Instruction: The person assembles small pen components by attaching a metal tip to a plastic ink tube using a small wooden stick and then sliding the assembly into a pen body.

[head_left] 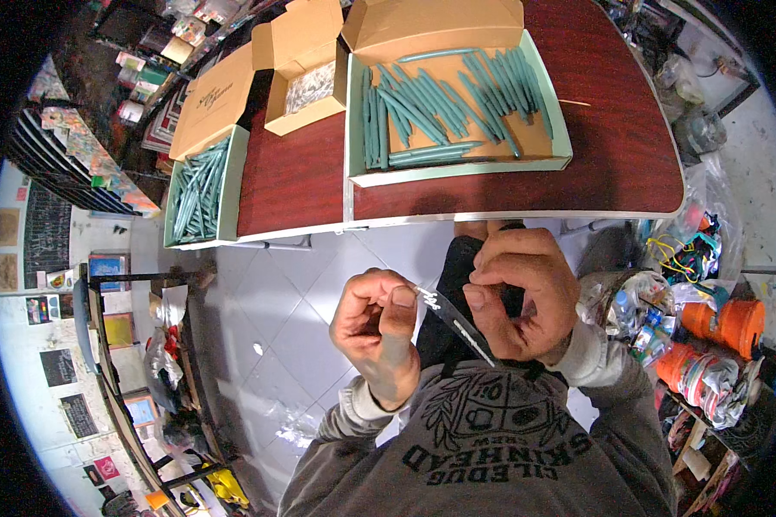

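Note:
My left hand point(378, 323) pinches the upper end of a narrow clear plastic sleeve point(457, 323) between thumb and forefinger. White marks show at its top, and it slants down to the right in front of my dark trousers. My right hand point(526, 297) is beside it, its thumb and forefinger tips curled close together; whatever may be between them is too small to make out. Beyond my hands, on the table, an open large box point(457, 175) holds many slim teal pencil-like sticks point(422, 103). A second open box point(229, 207) at left is filled with similar sticks point(200, 194).
Between these boxes stands a small cardboard box point(297, 121) of clear plastic pieces. The dark red table point(293, 189) has a pale front edge. A black rack point(116, 370) stands at left over the tiled floor point(276, 327). Orange containers point(724, 327) and plastic bags crowd the right.

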Demonstrator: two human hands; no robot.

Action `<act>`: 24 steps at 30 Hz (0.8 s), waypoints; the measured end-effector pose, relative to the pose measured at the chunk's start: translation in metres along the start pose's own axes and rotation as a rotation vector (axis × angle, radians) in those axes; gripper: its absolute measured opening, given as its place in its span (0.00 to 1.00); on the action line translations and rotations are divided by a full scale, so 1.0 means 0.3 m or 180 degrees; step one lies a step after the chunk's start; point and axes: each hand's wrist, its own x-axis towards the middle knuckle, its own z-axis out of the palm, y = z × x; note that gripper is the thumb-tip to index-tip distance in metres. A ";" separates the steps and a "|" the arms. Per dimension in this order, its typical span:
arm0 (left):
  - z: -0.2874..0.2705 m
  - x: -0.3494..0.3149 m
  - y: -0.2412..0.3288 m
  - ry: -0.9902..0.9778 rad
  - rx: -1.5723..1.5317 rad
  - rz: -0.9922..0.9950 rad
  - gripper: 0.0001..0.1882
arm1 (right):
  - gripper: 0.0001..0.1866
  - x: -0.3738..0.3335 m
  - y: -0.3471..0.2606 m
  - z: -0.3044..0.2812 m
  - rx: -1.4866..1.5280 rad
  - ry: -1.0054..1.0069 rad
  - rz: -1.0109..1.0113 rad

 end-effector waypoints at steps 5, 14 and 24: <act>0.013 -0.005 -0.024 0.0204 0.0399 0.0691 0.08 | 0.10 0.021 -0.055 0.024 -0.0041 -0.0211 0.0192; -0.035 0.006 -0.048 0.0017 0.1106 0.1543 0.06 | 0.09 0.042 -0.057 0.027 0.0047 -0.0609 0.0438; -0.052 0.028 -0.064 -0.0150 0.1788 0.2294 0.08 | 0.08 0.041 -0.057 0.030 0.0931 -0.0594 0.1375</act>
